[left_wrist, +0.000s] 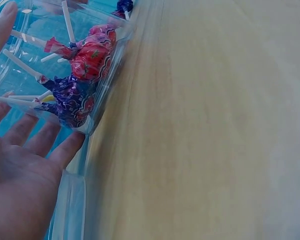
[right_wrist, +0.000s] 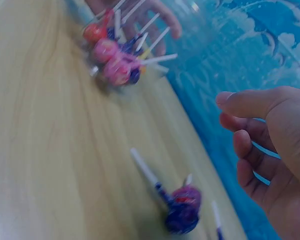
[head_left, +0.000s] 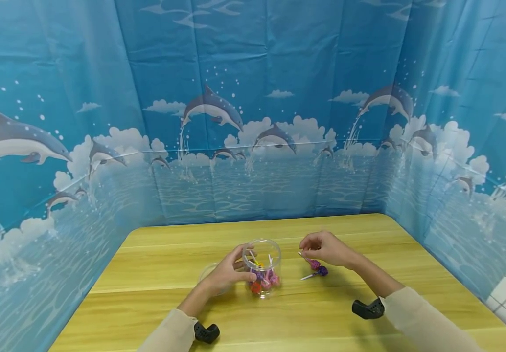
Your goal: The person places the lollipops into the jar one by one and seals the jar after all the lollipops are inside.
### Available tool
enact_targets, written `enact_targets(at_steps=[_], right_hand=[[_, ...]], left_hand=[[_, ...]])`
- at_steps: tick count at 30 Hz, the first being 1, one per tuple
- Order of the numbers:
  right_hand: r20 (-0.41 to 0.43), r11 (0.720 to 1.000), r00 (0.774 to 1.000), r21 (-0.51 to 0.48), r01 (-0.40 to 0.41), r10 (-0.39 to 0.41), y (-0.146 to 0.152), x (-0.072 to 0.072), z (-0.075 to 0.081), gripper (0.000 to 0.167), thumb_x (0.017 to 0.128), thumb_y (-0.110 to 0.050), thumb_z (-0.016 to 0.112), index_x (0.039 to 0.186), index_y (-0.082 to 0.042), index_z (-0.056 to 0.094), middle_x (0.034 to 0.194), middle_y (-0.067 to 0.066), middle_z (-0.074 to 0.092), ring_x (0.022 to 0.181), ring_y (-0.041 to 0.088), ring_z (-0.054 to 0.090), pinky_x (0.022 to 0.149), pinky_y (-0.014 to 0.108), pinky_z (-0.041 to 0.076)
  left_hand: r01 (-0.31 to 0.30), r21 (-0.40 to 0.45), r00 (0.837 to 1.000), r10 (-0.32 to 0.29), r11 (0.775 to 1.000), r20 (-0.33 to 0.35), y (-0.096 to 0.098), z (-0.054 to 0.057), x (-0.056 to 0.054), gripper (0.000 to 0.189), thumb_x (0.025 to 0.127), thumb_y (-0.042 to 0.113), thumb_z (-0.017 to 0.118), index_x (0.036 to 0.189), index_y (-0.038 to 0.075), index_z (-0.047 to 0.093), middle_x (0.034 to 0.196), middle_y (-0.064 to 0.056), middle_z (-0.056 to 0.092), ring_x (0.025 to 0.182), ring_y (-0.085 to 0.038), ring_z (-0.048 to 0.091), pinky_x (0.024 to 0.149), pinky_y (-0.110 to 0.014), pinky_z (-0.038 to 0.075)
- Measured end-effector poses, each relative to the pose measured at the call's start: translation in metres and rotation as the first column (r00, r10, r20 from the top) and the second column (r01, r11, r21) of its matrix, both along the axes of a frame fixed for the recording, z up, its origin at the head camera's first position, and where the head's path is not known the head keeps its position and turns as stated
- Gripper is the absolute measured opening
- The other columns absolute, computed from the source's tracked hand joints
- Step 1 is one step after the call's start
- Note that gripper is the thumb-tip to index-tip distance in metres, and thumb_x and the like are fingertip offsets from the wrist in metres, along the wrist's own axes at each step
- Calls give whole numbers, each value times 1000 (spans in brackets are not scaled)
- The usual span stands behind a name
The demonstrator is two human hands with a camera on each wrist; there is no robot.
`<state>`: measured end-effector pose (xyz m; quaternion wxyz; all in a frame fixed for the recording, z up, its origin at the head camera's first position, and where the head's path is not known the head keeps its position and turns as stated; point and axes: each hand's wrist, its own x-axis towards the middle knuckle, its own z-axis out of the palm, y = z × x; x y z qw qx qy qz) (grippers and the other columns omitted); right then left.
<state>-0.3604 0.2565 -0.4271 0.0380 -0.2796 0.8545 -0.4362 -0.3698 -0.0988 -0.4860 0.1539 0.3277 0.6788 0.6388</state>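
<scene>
Left wrist view crops both left hand (left_wrist: 21, 170) and clear jar (left_wrist: 17, 82).

The jar (head_left: 277, 261) stands on the table (head_left: 279, 325), lollipops (head_left: 267, 280) inside, the left hand (head_left: 230, 272) around its left side. Left of it lies the lid (head_left: 209, 269). Loose lollipops (head_left: 321, 271) lie right, near the right hand (head_left: 327, 248). A curtain (head_left: 235, 188) hangs behind the table.
</scene>
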Motion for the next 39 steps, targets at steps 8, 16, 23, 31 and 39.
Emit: enact_targets(at_steps=[8,16,23,31,39], right_hand=[[27,1000,1000,13,-8,7,4,1,-24,21,98,-11,73,112,5,72,95,7,74,79,35,69,67,43,60],[-93,990,994,132,-40,52,-1,4,-36,10,95,-12,78,101,-5,79,93,-7,72,77,11,64,65,29,55],[-173,970,978,232,-73,115,-6,5,-41,7,93,-8,79,99,-11,80,91,-11,74,77,4,65,67,27,57],[-289,929,940,364,-68,183,-11,6,-38,10,92,-5,79,99,-11,82,93,-3,76,81,1,65,71,26,57],[-361,888,901,457,-54,240,-12,7,-35,14,92,-3,78,93,-17,81,88,-11,72,80,1,62,71,28,56]], left_hand=[[2,4,1000,-2,1000,-6,1,-3,-1,82,92,21,82,159,11,35,156,-27,37,142,-41,43,109,-45,46],[-4,-13,1000,3,1000,-30,1,0,-2,80,93,21,82,158,11,36,155,-25,40,141,-40,44,109,-46,45],[-11,-11,1000,11,1000,-22,1,2,-4,80,92,21,82,158,12,37,155,-23,41,141,-37,45,109,-47,45],[-3,4,1000,3,1000,3,0,1,-3,81,92,19,82,158,11,36,156,-28,36,143,-40,42,109,-46,46],[-10,-2,1000,10,1000,-1,1,1,-1,81,92,19,83,158,11,37,156,-24,40,142,-39,43,109,-45,45]])
